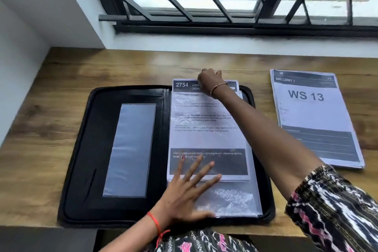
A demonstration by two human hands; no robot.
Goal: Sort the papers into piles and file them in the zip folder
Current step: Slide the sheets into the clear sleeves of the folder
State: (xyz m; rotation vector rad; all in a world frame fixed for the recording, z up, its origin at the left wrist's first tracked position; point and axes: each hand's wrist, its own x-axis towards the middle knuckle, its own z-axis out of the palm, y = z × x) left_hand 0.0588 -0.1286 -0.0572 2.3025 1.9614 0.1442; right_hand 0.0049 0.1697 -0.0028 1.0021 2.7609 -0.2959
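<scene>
Head view: an open black folder (pixel 81 149) lies on the desk (pixel 51 79). On its 3 o'clock half a sheet (pixel 204 120) headed "2754" sits partly inside a clear sleeve (pixel 241 198). The left hand (pixel 188 190), fingers spread flat, presses the sleeve at the sheet's 6 o'clock edge. The right hand (pixel 210 81) curls over the sheet's 12 o'clock edge, grasping it. A pile (pixel 315 116) topped "WS 13" lies at the folder's 3 o'clock, apart from it.
</scene>
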